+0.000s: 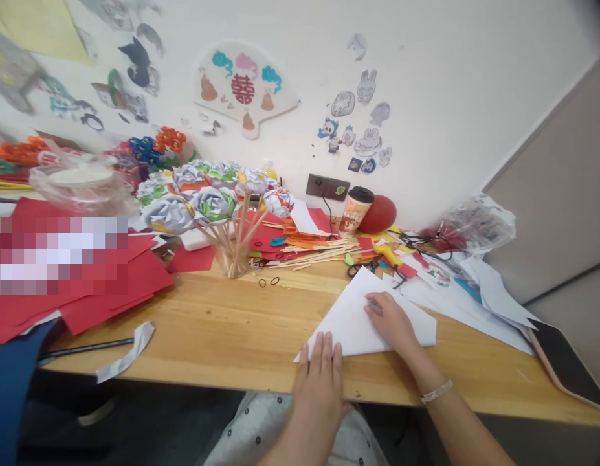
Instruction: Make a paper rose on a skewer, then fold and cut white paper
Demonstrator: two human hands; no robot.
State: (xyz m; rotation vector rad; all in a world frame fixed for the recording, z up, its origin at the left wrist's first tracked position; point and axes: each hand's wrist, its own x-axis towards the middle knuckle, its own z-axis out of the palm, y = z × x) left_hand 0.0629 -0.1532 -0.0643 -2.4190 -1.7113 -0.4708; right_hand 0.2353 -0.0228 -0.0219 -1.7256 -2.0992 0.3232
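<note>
A folded sheet of white paper (pixel 351 317), roughly triangular with a blunt right corner, lies at the table's front edge. My left hand (pixel 320 372) rests flat on its lower left corner, fingers stretched out. Over the paper's middle, my right hand (pixel 391 320) has its fingers curled in and touches the surface. I see nothing held in that hand. Just behind the paper's top corner are black-handled scissors (pixel 362 266) and a yellow glue gun (pixel 388 252).
The wooden table (pixel 222 323) carries red paper sheets (pixel 120 285), a jar of sticks (pixel 232 249), paper flowers (pixel 215 204), a paper cup (pixel 356 210) and a red balloon (pixel 380 213). White sheets (pixel 455 304) and a phone (pixel 566 356) lie right; a pen (pixel 88 347) lies left.
</note>
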